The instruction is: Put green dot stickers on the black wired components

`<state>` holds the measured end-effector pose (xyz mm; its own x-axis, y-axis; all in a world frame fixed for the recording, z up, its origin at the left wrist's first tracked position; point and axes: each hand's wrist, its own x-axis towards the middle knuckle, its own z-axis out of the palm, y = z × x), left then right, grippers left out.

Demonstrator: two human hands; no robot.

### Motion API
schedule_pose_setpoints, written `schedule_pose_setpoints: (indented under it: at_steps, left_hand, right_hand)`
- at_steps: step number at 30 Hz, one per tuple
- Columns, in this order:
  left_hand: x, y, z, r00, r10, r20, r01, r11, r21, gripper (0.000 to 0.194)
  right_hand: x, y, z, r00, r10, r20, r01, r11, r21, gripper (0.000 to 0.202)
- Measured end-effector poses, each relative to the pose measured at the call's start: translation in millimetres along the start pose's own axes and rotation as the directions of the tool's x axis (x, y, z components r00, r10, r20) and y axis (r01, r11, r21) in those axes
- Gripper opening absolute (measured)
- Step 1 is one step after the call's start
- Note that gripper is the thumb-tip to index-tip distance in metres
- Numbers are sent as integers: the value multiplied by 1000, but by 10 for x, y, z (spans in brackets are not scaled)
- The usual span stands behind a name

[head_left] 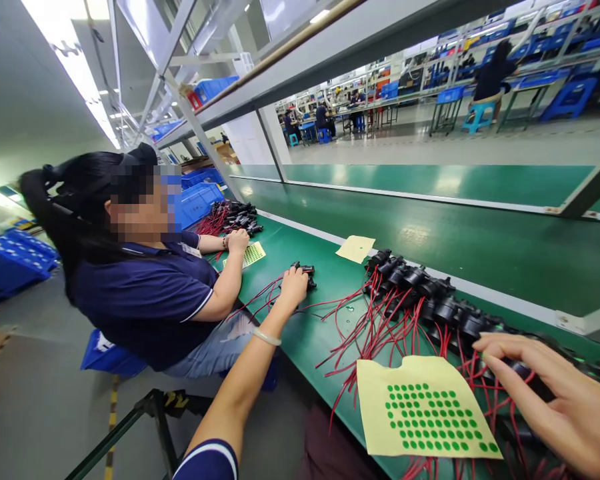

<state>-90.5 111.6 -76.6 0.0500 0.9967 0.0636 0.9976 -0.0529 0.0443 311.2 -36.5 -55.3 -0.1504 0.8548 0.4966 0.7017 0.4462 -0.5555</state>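
My left hand (294,287), a bangle on its wrist, is closed over a black part (307,269) with red wires near the bench's front edge. At the right, my right hand (555,393) has thumb and forefinger pinched together above the black parts; what lies between the tips is too small to make out. Beside it, a yellow sheet (380,407) of round green stickers rests on the red wires. A long row of black cylindrical parts (445,310) with red wires (375,327) runs along the bench.
A smaller yellow sheet (356,249) lies by the white strip on the green bench (325,233). At the left sits a person (145,300), hands near another sticker sheet (254,255) and a pile of black parts (240,217). A metal post (597,180) stands at the right.
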Motion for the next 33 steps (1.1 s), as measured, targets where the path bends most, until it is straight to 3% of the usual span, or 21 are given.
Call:
schedule_pose_setpoints:
  at_steps: [6,9,13,21,27,29,33]
  left_hand:
    - [63,-114,40,995,94,15,-94,996,-5,30]
    - [30,-13,-50,990,119,-79,-126,989,-83,25]
    - [-71,318,-253,950,135,-282,-204,952,-230,12]
    - [-535,1061,-533,752,264,-604,-554,750,-362,16]
    - [-960,1340,-637,477,296,-827,-754,622,-212,25]
    - [-1041,1373,-658,441,299,-846,-754,635,-169,30]
    - [-1128,1412,-688,420,297,-858,-740,659,-135,32]
  right_hand:
    - [90,2,158,995,-76,68,77,997,-2,20]
    - [183,-113,163,995,-84,56,81,996,42,17]
    - [356,-375,121,992,-118,31,113,985,130,14]
    - [539,-856,21,993,-102,-64,113,970,217,8]
    - [540,-1152,-41,992,-102,-76,119,954,276,10]
    - [535,-1219,-42,990,-112,-86,132,950,282,10]
    - [513,-1278,-15,991,-105,-87,126,946,299,11]
